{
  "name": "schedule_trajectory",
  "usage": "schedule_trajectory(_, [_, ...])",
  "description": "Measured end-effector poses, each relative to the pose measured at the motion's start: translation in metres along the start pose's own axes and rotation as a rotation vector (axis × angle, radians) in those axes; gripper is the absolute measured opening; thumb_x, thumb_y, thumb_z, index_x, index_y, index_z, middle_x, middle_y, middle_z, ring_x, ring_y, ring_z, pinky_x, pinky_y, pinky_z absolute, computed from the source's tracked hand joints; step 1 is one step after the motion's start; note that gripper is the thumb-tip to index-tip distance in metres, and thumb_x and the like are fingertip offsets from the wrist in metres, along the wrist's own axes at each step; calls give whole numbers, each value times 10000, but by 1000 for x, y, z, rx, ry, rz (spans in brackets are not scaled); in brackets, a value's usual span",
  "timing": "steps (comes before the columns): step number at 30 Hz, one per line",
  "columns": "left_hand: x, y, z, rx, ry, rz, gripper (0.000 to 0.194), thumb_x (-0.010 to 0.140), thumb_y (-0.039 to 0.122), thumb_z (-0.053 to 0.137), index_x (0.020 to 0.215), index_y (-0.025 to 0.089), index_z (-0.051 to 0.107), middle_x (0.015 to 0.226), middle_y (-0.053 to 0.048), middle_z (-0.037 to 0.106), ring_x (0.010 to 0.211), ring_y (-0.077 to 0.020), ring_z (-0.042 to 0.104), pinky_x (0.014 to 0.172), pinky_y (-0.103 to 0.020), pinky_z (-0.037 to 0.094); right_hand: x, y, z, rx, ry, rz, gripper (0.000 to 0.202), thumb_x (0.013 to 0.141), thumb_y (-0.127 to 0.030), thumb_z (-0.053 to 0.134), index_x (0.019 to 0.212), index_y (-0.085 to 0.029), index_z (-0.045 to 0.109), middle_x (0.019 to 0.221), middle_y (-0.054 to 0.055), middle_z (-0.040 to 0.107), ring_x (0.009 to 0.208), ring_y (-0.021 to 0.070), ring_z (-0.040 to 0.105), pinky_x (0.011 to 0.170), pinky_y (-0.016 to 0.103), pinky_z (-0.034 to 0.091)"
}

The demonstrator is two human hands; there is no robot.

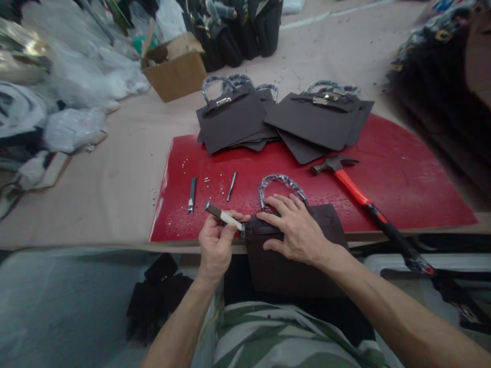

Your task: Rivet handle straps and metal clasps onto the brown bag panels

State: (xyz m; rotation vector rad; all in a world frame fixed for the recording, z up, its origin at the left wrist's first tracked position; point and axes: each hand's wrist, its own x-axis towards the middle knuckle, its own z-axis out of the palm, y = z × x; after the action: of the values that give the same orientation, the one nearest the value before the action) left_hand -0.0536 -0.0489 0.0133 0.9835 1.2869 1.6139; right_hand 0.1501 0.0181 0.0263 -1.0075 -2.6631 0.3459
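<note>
A dark brown handbag panel point(295, 271) with a plastic-wrapped handle point(284, 180) lies over the table's front edge. My right hand point(297, 227) rests on its upper part, fingers spread. At the panel's left end, my left hand point(217, 240) grips a short steel punch point(224, 214) with a white-wrapped section. The punch's lower end is at a small metal fitting point(242, 231) on the strap end; whether they touch is unclear. A forked steel tool point(192, 195) and a thin metal rod point(231, 186) lie beyond my left hand, among several tiny metal bits point(207, 180).
A claw hammer point(358, 191) with a red-and-black handle lies right, its grip past the front edge. Stacked bag panels point(233, 120) cover the back of the red mat point(406, 174). A cardboard box point(176, 74), plastic bags point(76, 128) and dark bags point(245, 30) stand farther off.
</note>
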Motion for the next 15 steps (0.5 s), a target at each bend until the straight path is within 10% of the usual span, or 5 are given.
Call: schedule_trajectory(15, [-7, -4, 0, 104, -62, 82, 209, 907, 259, 696, 1068, 180, 590, 1178, -112, 697, 1085, -258, 715, 994, -435, 576, 1, -2, -3, 19, -35, 29, 747, 719, -511, 826, 1380, -267, 581, 1473, 145, 495, 1389, 383, 407, 1163, 612, 279])
